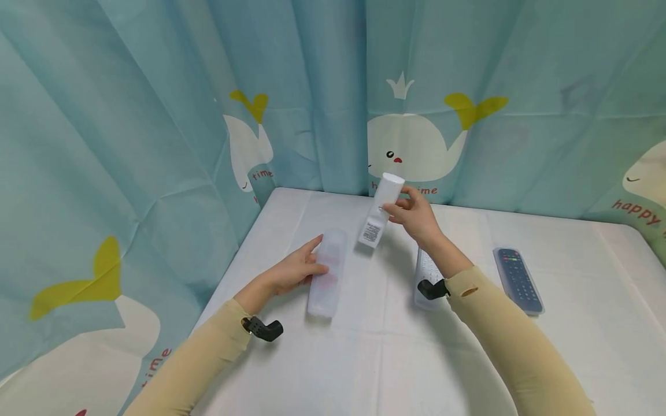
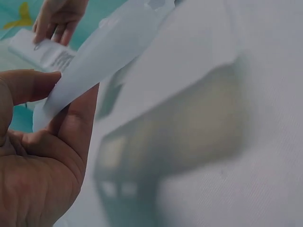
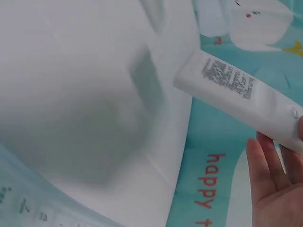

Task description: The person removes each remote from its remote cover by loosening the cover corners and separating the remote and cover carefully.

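**Remote held tilted over the sleeve**

Head view: the right hand [image 1: 416, 216] pinches a white remote [image 1: 381, 211] near its upper half, fingers curled round it. The remote hangs above the worktop [image 1: 364, 346], long axis steep, label end pointing down and left toward the sleeve [image 1: 328, 271]. The sleeve lies flat, long axis running away from the person; the left hand [image 1: 293, 271] rests on its left edge, fingers fairly straight. The right hand is nearer the remote. A grey remote [image 1: 517, 280] lies well right of the sleeve.

Left wrist view: thumb and fingers [image 2: 28, 87] hold the sleeve's [image 2: 109, 47] thin edge.

Right wrist view: the remote [image 3: 241, 99] slants down-left, the fingers [image 3: 274, 189] at its upper end.
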`<state>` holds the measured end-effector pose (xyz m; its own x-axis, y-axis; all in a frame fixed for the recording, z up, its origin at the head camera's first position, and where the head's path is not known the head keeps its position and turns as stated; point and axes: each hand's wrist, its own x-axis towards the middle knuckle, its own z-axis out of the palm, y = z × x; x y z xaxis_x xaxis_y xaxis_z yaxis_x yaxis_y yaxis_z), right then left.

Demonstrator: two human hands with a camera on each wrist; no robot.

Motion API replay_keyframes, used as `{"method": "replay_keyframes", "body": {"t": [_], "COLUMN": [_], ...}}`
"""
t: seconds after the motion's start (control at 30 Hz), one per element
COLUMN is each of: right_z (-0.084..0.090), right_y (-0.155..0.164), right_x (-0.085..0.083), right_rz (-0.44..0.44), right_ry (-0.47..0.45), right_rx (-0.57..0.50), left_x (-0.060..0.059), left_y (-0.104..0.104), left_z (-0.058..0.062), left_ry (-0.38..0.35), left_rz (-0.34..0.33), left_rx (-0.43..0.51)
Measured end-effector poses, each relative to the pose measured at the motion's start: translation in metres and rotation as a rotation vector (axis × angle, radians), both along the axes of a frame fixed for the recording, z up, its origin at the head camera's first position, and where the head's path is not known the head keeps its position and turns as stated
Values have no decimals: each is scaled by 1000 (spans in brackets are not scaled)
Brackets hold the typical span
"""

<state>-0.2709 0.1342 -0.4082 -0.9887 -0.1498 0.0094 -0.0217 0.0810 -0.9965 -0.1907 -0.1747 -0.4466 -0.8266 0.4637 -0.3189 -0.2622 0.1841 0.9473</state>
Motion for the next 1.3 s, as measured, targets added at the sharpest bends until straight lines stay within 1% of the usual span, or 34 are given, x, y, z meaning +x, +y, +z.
{"method": "replay_keyframes", "body": {"t": [0.1, 0.17, 0.3, 0.4, 0.5, 0.6, 0.73, 0.83, 0.9, 1.03, 1.1, 1.2, 1.3], "right_z": [-1, -2, -5, -11, -19, -27, -35, -40, -44, -49, -51, -53, -56], "right_y": [-7, -12, -24, -31, -37, -42, -48, -52, -54, -57, -57, -59, -62], "right_x": [3, 6, 11, 13, 14, 15, 18, 20, 21, 26, 29, 34, 39], "right_rz": [46, 72, 105, 129, 158, 182, 196, 206, 228, 300, 341, 396, 429], "right_ry": [38, 80, 181, 256, 321, 391, 502, 569, 600, 675, 739, 868, 989], "right_rx": [74, 116, 206, 271, 316, 373, 502, 614, 674, 792, 862, 961, 1031], "left_x": [-4, -6, -9, -11, -13, -15, -16, -17, -17, -17, -17, -17, -18], "left_y": [-8, -12, -21, -26, -30, -34, -38, -40, -41, -43, -44, -44, -45], "left_z": [1, 1, 2, 2, 0, -2, -5, -6, -7, -6, -5, -3, -3], "left_ry": [-1, 2, -9, -15, -21, -26, -21, -19, -22, -22, -22, -24, -25], "left_rz": [29, 46, 93, 118, 134, 149, 161, 164, 167, 166, 170, 186, 198], "left_rx": [6, 9, 19, 24, 26, 7, -22, -22, -16, -12, -11, -18, -27]}}
